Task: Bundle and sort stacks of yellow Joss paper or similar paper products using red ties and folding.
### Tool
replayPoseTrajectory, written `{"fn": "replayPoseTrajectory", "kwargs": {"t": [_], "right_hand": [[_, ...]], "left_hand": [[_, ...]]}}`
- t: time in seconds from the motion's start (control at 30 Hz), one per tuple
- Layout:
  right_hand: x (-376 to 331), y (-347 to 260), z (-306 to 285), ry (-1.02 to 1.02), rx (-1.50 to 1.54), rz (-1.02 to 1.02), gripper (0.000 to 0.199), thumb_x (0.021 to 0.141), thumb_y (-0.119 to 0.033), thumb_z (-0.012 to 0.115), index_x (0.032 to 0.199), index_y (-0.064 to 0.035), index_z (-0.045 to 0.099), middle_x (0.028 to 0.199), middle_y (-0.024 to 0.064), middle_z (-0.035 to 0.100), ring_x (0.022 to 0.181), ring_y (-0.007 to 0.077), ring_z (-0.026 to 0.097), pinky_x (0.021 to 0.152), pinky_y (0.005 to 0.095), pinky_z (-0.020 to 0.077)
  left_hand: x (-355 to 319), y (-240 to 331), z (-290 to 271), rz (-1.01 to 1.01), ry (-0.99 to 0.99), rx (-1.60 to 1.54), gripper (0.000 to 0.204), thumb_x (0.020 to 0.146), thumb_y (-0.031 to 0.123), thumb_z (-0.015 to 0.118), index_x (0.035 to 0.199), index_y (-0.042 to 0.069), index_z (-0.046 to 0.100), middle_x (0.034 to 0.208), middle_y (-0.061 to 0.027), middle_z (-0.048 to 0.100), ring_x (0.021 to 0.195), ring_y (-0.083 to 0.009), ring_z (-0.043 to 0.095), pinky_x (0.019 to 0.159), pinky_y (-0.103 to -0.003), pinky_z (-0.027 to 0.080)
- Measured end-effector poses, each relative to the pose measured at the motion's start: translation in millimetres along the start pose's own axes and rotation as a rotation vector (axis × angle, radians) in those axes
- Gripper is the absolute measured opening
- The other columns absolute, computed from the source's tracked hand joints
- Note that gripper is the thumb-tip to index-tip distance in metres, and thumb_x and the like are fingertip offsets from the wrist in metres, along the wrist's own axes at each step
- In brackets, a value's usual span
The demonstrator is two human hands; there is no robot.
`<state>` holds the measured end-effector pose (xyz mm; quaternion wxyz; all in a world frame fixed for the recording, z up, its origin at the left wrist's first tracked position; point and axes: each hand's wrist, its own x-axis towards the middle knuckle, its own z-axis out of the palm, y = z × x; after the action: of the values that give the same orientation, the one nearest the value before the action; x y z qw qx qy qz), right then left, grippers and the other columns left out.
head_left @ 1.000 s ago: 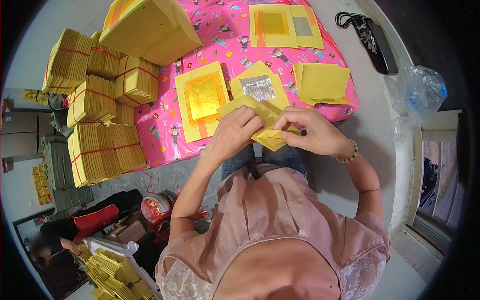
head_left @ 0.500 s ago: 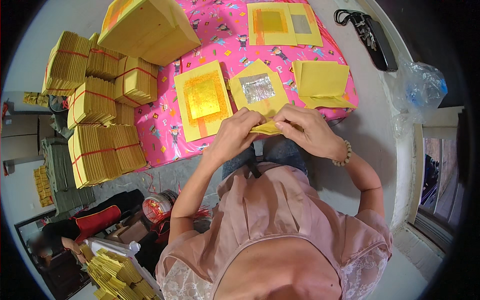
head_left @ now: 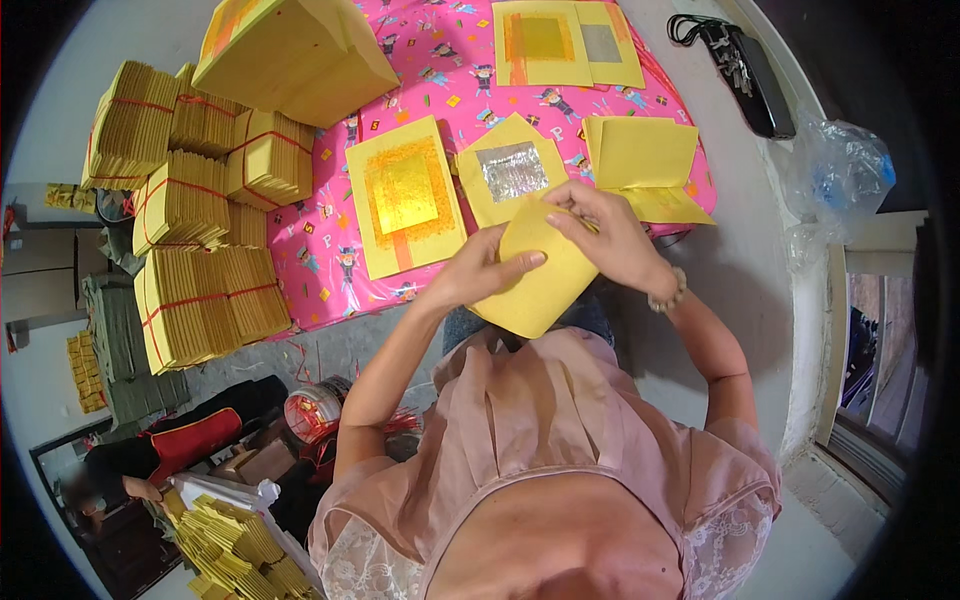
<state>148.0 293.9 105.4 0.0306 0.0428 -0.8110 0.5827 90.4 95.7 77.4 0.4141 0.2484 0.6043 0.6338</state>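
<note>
Your left hand (head_left: 472,274), partly curled, pinches a yellow sheet (head_left: 542,292) under its thumb. Your right hand (head_left: 615,238), nearly closed, grips its upper edge.

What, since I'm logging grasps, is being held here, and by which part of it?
A yellow paper sheet: the left grip holds its left edge, thumb on top; the right grip holds its upper right edge.

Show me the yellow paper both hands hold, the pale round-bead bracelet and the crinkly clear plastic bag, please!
Held yellow paper (head_left: 553,285): head view, middle of its face.
Pale round-bead bracelet (head_left: 677,294): head view, its beads.
Crinkly clear plastic bag (head_left: 846,172): head view, its middle.
</note>
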Motion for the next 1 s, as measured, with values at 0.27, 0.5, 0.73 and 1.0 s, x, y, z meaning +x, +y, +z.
{"fn": "replayPoseTrajectory", "kwargs": {"t": [0.27, 0.5, 0.73, 1.0], "right_hand": [[21.3, 15.8, -1.8, 0.020, 0.496, 0.219, 0.053, 0.089, -0.023, 0.068, 0.129, 0.0027, 0.045, 0.108, 0.0104, 0.061, 0.104, 0.0139, 0.058, 0.088, 0.0280, 0.0484], [21.9, 38.3, 19.2, -0.045, 0.534, 0.397, 0.035, 0.089, -0.016, 0.065, 0.117, 0.0041, 0.058, 0.104, 0.0095, 0.067, 0.089, 0.0132, 0.066, 0.078, 0.0278, 0.0528], [31.3, 56.6, 13.1, -0.074, 0.645, 0.497, 0.035, 0.091, -0.014, 0.062, 0.120, 0.0042, 0.055, 0.110, 0.0105, 0.065, 0.094, 0.0138, 0.065, 0.081, 0.0275, 0.0533], [24.6, 32.7, 14.1, -0.050, 0.713, 0.493, 0.034, 0.092, -0.014, 0.060, 0.120, 0.0047, 0.054, 0.110, 0.0098, 0.064, 0.095, 0.0129, 0.064, 0.081, 0.0271, 0.0525]], "left_hand": [[23.3, 4.5, -22.5, -0.153, 0.286, -0.458, 0.037, 0.093, 0.016, 0.062, 0.125, -0.002, 0.052, 0.114, -0.0109, 0.065, 0.095, -0.0174, 0.065, 0.082, -0.032, 0.054], [36.5, -1.9, -26.8, -0.134, 0.390, -0.495, 0.037, 0.093, 0.017, 0.063, 0.123, -0.002, 0.053, 0.113, -0.0122, 0.064, 0.098, -0.0200, 0.065, 0.084, -0.032, 0.054], [25.0, -11.5, -17.9, -0.183, 0.403, -0.510, 0.054, 0.091, 0.020, 0.066, 0.132, -0.003, 0.038, 0.116, -0.0149, 0.060, 0.100, -0.0207, 0.064, 0.084, -0.033, 0.054], [13.8, -14.0, 5.7, -0.005, 0.510, -0.373, 0.049, 0.093, 0.016, 0.062, 0.128, -0.003, 0.032, 0.120, -0.0154, 0.053, 0.107, -0.0178, 0.056, 0.088, -0.030, 0.048]]}}
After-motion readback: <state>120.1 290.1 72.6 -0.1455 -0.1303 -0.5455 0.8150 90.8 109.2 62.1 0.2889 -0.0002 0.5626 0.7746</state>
